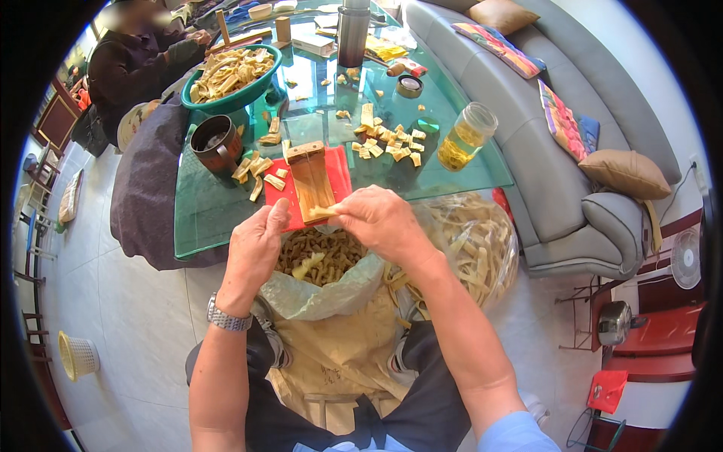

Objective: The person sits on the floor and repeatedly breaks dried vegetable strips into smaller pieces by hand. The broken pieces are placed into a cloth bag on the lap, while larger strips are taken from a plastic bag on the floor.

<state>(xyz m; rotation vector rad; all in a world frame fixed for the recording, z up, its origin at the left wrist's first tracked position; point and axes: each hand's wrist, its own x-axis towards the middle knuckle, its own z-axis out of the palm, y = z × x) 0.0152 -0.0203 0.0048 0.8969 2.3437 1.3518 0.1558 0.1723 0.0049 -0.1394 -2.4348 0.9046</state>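
My right hand (376, 222) pinches a pale dried strip (322, 212) at the near end of a wooden cutting tool (309, 177), which rests on a red mat (337, 169) at the glass table's front edge. My left hand (256, 245) is closed beside the mat's left corner; whatever its fingers may hold is hidden. Below both hands an open bag (343, 282) holds many short cut pieces. A plastic bag of long strips (474, 248) is to the right. Loose pale pieces (388, 143) lie scattered on the glass table (203, 211).
A dark mug (215, 151), teal basin of strips (226, 75), glass jar (467, 135) and steel flask (352, 38) stand on the table. Another person (135, 75) sits at upper left. A grey sofa (565, 226) lines the right. A wastebasket (78, 355) is at lower left.
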